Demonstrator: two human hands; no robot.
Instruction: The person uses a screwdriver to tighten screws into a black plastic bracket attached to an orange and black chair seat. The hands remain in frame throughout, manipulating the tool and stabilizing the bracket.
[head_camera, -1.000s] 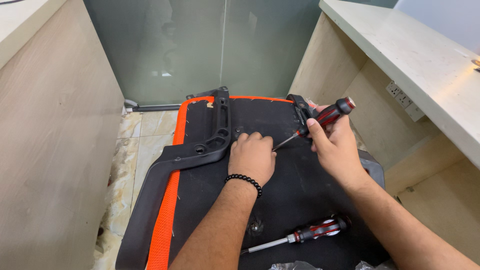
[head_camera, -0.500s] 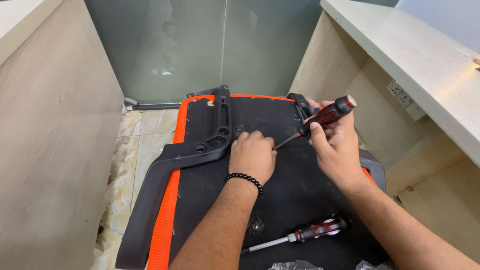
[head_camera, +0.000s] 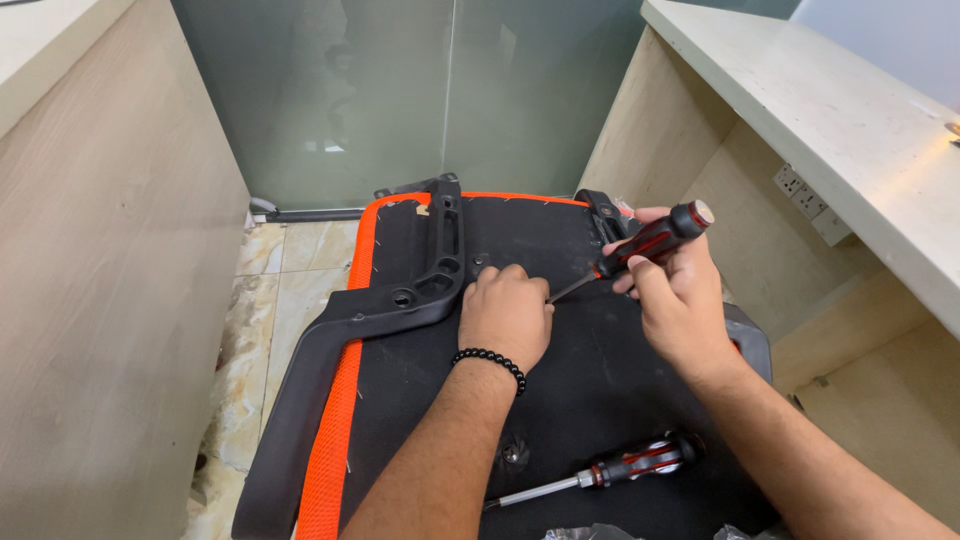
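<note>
A: What lies nearest the camera?

B: A spare screwdriver (head_camera: 600, 472) with a red and black handle, lying flat on the black seat panel (head_camera: 590, 380) between the two forearms, its metal shaft pointing toward the lower left. No hand touches it.

A: And the left hand?

B: The left hand (head_camera: 507, 315), with a black bead bracelet (head_camera: 488, 360) at the wrist, rests knuckles-up on the panel. Its fingers are curled down and pressed together against the surface; whether they pinch something small underneath, I cannot tell.

A: The right hand?

B: The right hand (head_camera: 672, 290) is just beside it, to the right. Its fingers are wrapped closed around the handle of a second screwdriver (head_camera: 640, 248), also red and black. The tool is tilted, handle end up and to the right, the thin shaft slanting down left until its tip meets the left hand's fingertips at the panel.

A: What is beyond the hands?

B: A black plastic armrest bracket (head_camera: 400, 300) runs along the panel's left side, beside the orange mesh edge (head_camera: 335, 430). Another black bracket (head_camera: 600, 212) sits at the far right corner, behind the held screwdriver. Farther off is a frosted glass partition (head_camera: 400, 100), with a marbled tile floor (head_camera: 265, 300) to the left and a pale desk top (head_camera: 830, 110) on the right.
</note>
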